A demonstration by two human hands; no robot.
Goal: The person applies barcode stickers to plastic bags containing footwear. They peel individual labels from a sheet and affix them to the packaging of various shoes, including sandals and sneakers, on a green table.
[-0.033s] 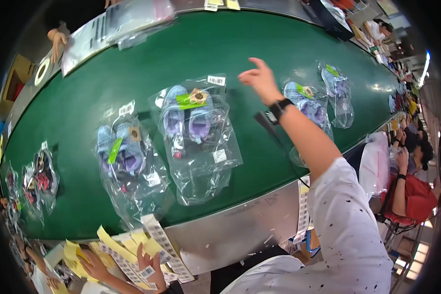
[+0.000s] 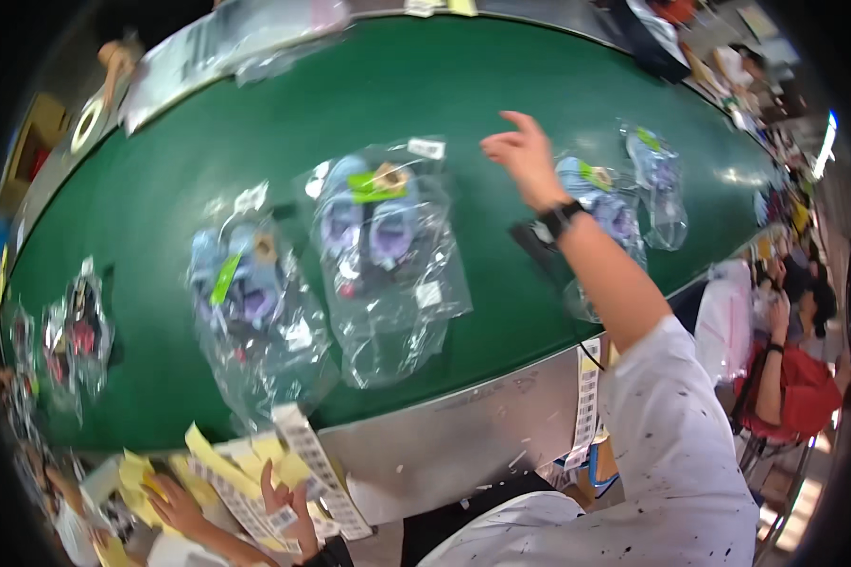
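Head view shows the right hand (image 2: pixel 531 168), fingers spread and empty, just right of bagged blue shoes (image 2: pixel 394 233) lying long-ways, near to far.

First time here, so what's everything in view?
Table: one, green, middle
Bagged shoes: four blue-purple pairs, centre and right; darker ones, count unclear, left
Labels: many, white and yellow, lower edge
Plastic bags: several, clear, upper left, right
Roll: one, pale, upper left
Box: one, brown, left
Blurred object: one, black, right of centre
Watch: one, black, right wrist
Other people: several, red and white clothes, edges
Hands at labels: two, bare, lower left; owner unclear
Right hand: one, bare, over table
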